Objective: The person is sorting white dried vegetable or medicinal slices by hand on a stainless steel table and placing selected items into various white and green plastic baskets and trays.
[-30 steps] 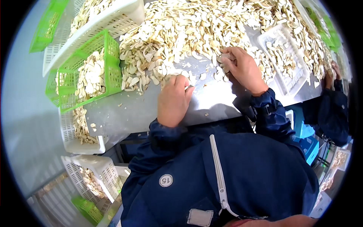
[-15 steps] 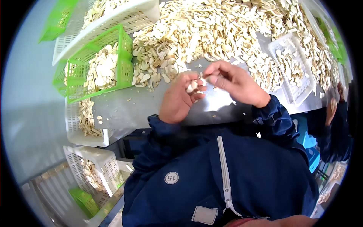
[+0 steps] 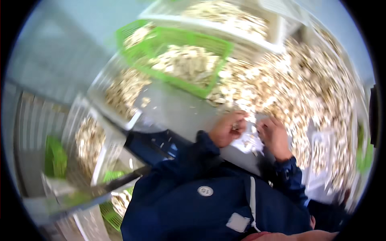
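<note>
Pale dried slices, possibly mushroom, lie in a broad heap across the metal table. Over the table's near side, my left hand is curled with a few light slices in its fingers. My right hand is beside it, a short gap to the right, its fingers bent inward at the heap's edge. Motion blur hides what the right fingertips hold, if anything. Small loose pieces are scattered on the bright tabletop between the hands.
A green basket of slices stands left of the heap, with a white crate of slices behind. A shallow white tray sits to the right. More white crates with slices are at the left, below table level.
The view has swung left and blurred, so the baskets and heap appear shifted right. My hands have moved apart; the left fingers have curled in more, and the right hand has turned fingers-forward.
</note>
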The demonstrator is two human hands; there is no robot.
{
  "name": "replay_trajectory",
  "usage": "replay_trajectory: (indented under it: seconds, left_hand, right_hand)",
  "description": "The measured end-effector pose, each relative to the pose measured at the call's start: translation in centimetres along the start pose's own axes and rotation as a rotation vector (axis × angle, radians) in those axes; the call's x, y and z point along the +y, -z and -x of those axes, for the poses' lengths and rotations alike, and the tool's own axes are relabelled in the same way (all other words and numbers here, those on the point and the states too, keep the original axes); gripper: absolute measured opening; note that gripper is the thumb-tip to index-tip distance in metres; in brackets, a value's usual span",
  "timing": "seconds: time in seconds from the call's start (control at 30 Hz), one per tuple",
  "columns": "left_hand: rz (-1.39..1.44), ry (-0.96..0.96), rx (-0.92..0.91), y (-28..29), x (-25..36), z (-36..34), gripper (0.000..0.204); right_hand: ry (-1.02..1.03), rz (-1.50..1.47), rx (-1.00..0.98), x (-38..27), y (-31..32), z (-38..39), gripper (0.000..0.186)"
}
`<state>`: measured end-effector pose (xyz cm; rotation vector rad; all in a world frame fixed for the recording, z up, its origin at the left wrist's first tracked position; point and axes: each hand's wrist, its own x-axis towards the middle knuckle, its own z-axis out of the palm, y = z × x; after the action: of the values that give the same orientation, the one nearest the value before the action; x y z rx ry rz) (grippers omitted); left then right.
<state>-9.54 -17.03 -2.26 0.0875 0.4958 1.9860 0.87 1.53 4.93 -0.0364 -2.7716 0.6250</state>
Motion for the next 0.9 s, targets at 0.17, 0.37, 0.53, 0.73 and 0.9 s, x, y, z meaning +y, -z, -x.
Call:
replay_trajectory:
  seconds: [0.17,0.37,0.53,0.73,0.9]
  left_hand:
    - [-0.082,-0.070,-0.137,-0.1,0.0,-0.7,0.022]
    - [-0.018,-0.053,-0.070,-0.3,-0.3,-1.1,0.015]
    - [-0.064,-0.130,-0.149,-2.0,0.5,-0.3,0.012]
    - [-0.159,-0.081,0.054,-1.2,0.0,0.2,0.009]
    - [-0.077,-0.250,-0.008,-0.8,-1.2,0.0,0.014]
  right_hand:
    - [-0.369,-0.482,-0.133,0.8,1.1,-0.3,0.010]
    - [-0.314,-0.631,-0.488,-2.3,3.4,-4.6,0.013]
    - [0.239,-0.128,-0.777,-9.2,4.6,-10.7,0.014]
    - [0.271,-0.836,-0.156,-16.7,-1.0,-12.7,0.043]
    - [0.308,-0.235,-0.054,-8.9,0.3,-6.8,0.031]
